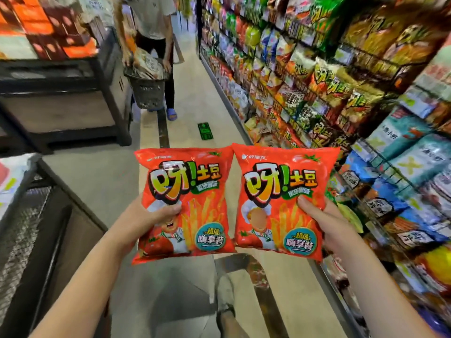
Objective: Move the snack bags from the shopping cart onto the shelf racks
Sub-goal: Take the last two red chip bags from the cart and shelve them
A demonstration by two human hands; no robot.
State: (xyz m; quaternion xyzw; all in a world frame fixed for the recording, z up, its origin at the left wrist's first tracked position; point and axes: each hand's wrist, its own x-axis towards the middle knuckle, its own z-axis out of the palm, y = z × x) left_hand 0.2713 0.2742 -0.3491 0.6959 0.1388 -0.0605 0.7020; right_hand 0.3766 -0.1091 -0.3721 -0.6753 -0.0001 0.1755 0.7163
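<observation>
Holding up two red snack bags in mid-air over the aisle floor (195,93), left bag (195,172) and right bag (280,167) side by side, fronts to the camera, inner top corners touching; both printed with fries and a cartoon chef. Gripping the left bag with the left hand (156,213), thumb curled over the front near its left edge, fingers hidden behind; same deal with the right hand (322,220), thumb pressed on the front of the right bag by its right edge, other fingers out of sight behind it. Just right of the right bag, shelf racks (317,81) crammed with bright snack packs, running off down the aisle; close to the nearest wire rack but can't tell if touching. Further up, another person (153,18) in a grey top standing at a dark basket (146,91) with packs in it; green sticker (205,134) on the floor in between; dark display stand (109,76) with orange boxes on the left; sandalled foot (225,311) below the bags; blurry dark mesh frame (22,228) at lower left, no clue what exactly.
</observation>
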